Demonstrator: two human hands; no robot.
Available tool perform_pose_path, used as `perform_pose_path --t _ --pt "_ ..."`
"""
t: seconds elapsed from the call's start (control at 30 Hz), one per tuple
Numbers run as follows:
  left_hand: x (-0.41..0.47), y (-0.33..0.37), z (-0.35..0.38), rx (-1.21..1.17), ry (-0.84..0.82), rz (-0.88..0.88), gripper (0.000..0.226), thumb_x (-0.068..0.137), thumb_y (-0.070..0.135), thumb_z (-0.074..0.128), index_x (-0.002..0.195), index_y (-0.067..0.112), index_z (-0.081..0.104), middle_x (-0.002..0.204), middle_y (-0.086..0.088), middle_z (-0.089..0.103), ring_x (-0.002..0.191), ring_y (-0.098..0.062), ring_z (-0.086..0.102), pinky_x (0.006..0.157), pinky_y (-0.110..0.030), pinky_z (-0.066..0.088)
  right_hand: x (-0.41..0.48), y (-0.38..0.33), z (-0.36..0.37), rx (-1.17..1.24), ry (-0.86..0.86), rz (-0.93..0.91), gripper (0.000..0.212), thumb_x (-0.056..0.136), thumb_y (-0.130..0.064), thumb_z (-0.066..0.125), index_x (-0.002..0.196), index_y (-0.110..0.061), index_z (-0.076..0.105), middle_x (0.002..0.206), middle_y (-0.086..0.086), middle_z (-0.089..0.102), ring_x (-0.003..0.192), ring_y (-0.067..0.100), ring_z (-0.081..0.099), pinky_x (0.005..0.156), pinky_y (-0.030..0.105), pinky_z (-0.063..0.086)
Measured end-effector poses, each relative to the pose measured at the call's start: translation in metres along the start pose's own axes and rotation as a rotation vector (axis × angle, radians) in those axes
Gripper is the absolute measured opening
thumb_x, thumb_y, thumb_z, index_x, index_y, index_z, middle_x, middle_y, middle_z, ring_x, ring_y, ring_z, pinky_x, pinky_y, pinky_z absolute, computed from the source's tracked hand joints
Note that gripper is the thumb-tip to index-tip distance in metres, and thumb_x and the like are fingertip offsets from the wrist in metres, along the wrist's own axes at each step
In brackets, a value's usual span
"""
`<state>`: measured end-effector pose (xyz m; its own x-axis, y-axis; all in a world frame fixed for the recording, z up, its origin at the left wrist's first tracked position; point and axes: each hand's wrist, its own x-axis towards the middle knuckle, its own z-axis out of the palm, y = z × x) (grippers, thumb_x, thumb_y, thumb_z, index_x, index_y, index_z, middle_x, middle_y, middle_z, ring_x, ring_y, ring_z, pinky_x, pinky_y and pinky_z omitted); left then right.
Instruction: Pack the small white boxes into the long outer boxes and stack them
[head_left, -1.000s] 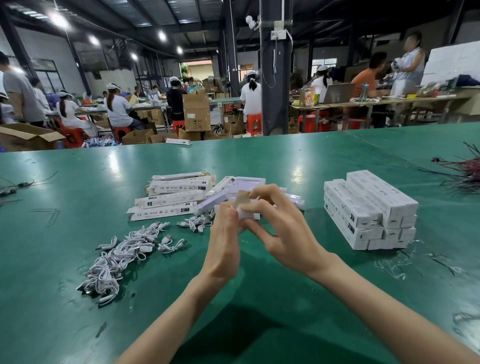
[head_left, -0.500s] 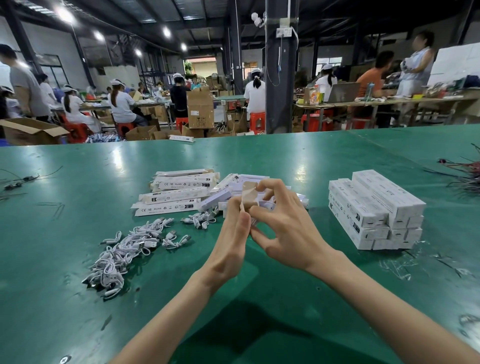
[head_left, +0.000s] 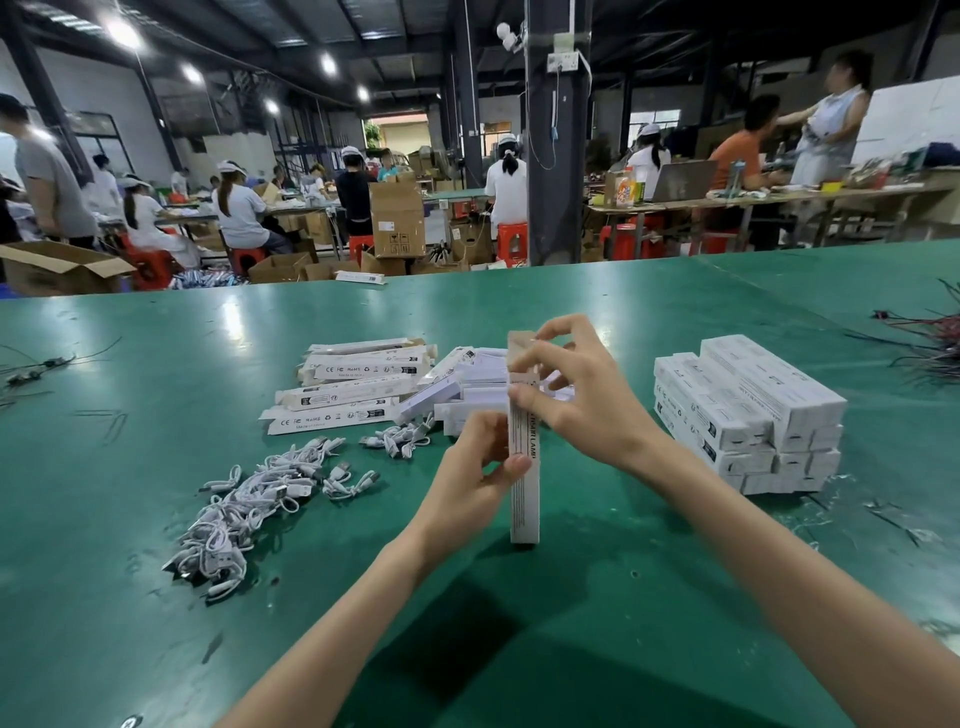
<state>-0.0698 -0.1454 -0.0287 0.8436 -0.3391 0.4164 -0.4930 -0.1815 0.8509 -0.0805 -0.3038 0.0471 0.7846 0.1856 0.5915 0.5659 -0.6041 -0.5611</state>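
Your left hand grips the long outer box at its middle and holds it upright, its lower end seemingly resting on the table toward the near edge. Your right hand pinches the flap at the box's top end. I judge you are closing this box, though its contents are hidden and it is not yet stacked. Toward the right edge stands a stack of closed boxes, already several layers high. Just beyond your hands, loose small white boxes and empty outer boxes still wait, with a heap of cables toward the left edge, so plenty remains.
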Motion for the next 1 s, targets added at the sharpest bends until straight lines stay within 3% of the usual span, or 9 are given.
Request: perform_pose_path --t 0.13,0.27,0.33,0.4,0.53,0.67,0.83,0.93,1.0 --pt "-0.001 -0.003 -0.002 0.009 -0.009 -0.009 0.029 0.091 0.003 0.059 0.114 0.014 0.045 0.105 -0.011 0.069 0.101 -0.024 0.068 0.094 -0.051 0.050 -0.004 0.000 0.002 0.369 -0.038 0.088 0.058 0.083 -0.004 0.071 0.112 -0.041 0.037 0.114 0.002 0.048 0.076 0.006 0.061 0.067 0.024 0.053" --pt "-0.005 -0.004 0.000 0.012 -0.018 0.038 0.029 0.086 0.005 0.056 0.111 0.006 0.042 0.103 -0.015 0.068 0.098 -0.022 0.069 0.090 -0.053 0.052 -0.014 0.009 0.001 0.547 -0.161 0.167 0.077 0.082 -0.003 0.073 0.132 -0.038 0.026 0.108 0.019 0.060 0.089 0.028 0.065 0.085 0.036 0.055" --pt "-0.006 -0.004 0.001 0.002 -0.011 0.053 0.030 0.085 0.004 0.056 0.112 0.006 0.043 0.108 -0.014 0.067 0.100 -0.024 0.068 0.089 -0.054 0.053 -0.017 0.010 0.002 0.533 -0.187 0.167 0.072 0.082 -0.004 0.073 0.134 -0.032 0.032 0.105 0.028 0.062 0.098 0.037 0.060 0.093 0.045 0.050" --pt "-0.007 -0.004 0.001 0.008 -0.003 0.064 0.029 0.084 0.006 0.057 0.110 0.010 0.043 0.110 -0.014 0.067 0.101 -0.026 0.068 0.089 -0.053 0.053 -0.020 0.010 0.005 0.521 -0.188 0.174 0.057 0.082 -0.005 0.073 0.127 -0.024 0.045 0.106 0.026 0.064 0.101 0.037 0.059 0.095 0.050 0.047" --pt "-0.008 -0.003 0.002 -0.003 -0.017 0.069 0.031 0.083 0.008 0.057 0.106 0.021 0.042 0.109 -0.014 0.067 0.101 -0.027 0.068 0.088 -0.053 0.054 -0.024 0.009 0.007 0.535 -0.189 0.197 0.036 0.079 -0.009 0.075 0.112 -0.015 0.062 0.105 0.017 0.067 0.102 0.033 0.061 0.097 0.049 0.047" --pt "-0.008 -0.006 0.002 -0.014 -0.047 0.088 0.031 0.084 0.008 0.056 0.110 0.018 0.041 0.116 -0.009 0.066 0.107 -0.023 0.066 0.089 -0.048 0.055 -0.028 0.009 0.009 0.583 -0.182 0.203 0.039 0.078 -0.002 0.075 0.112 -0.018 0.062 0.105 0.020 0.066 0.105 0.035 0.059 0.097 0.046 0.049" --pt "-0.008 -0.010 0.005 0.039 -0.091 0.132 0.026 0.092 0.021 0.058 0.114 0.021 0.043 0.112 0.014 0.070 0.101 -0.008 0.068 0.084 -0.029 0.056 -0.040 0.015 0.023 0.566 -0.196 0.271 0.032 0.084 0.002 0.069 0.113 -0.008 0.059 0.107 0.011 0.066 0.104 0.023 0.063 0.096 0.031 0.050" --pt "-0.006 -0.013 -0.012 0.221 -0.167 0.119 0.028 0.095 0.037 0.049 0.116 0.019 0.053 0.109 0.006 0.071 0.101 -0.006 0.066 0.089 -0.031 0.053 -0.041 0.018 0.023 0.546 -0.133 0.260 0.022 0.087 -0.002 0.067 0.108 -0.003 0.061 0.107 0.010 0.070 0.101 0.018 0.065 0.089 0.025 0.052" --pt "0.000 -0.016 -0.028 0.325 -0.044 0.127 0.027 0.094 0.036 0.041 0.105 0.019 0.059 0.096 0.005 0.071 0.094 -0.005 0.064 0.085 -0.033 0.051 -0.042 0.019 0.023 0.543 -0.054 0.245 0.022 0.087 -0.003 0.066 0.108 -0.001 0.060 0.104 0.010 0.071 0.099 0.017 0.066 0.090 0.028 0.052"
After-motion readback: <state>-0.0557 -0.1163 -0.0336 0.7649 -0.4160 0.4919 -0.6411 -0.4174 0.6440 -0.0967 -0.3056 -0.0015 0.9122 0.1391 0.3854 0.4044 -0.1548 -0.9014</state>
